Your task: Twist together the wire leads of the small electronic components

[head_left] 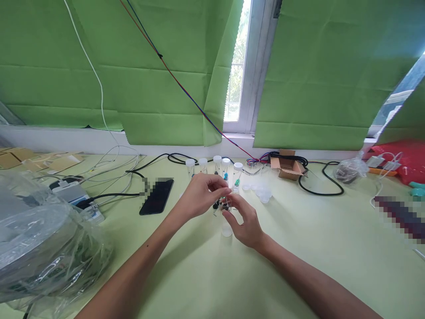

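Note:
Over the middle of the table, my left hand (206,194) is closed, thumb and index finger pinched together at the mouth of a small clear vial. What is in the pinch is too small to make out. My right hand (245,223) curls its thumb and fingers around the vial, which its fingers partly hide. Its pale round end (226,230) shows just below the thumb. Small black parts with thin wire legs (216,204) lie beside the fingertips. Behind the hands stand several clear vials with white lids (238,166), with blue or green small parts inside some.
Clear plastic caps (264,194) lie right of the vials, near an open cardboard box (288,167) and black cables. A black phone (156,196) rests to the left. Plastic-wrapped bulk (49,248) fills the near left. A red bag (410,157) sits far right.

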Motion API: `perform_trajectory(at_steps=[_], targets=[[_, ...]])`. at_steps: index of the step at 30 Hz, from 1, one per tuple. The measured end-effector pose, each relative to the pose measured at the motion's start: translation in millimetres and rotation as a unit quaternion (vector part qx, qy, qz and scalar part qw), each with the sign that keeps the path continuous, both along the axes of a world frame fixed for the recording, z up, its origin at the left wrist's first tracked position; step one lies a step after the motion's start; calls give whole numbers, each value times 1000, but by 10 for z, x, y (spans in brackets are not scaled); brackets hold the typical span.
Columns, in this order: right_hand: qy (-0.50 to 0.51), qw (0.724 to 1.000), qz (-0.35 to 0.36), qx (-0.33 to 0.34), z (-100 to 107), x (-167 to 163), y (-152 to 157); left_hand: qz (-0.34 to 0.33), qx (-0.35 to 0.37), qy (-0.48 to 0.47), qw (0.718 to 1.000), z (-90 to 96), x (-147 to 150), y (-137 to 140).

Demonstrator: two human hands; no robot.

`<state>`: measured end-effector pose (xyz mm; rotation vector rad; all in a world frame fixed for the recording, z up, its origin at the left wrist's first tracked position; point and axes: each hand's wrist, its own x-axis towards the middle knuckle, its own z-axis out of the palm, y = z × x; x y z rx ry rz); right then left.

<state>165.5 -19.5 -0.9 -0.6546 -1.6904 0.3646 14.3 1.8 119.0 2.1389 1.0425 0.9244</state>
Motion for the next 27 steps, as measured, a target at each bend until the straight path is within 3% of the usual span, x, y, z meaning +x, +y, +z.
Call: perform_trajectory(at_steps=[27], targets=[[-2, 1000, -1, 0, -5, 8, -8, 31, 109, 56, 992, -133, 3, 8]])
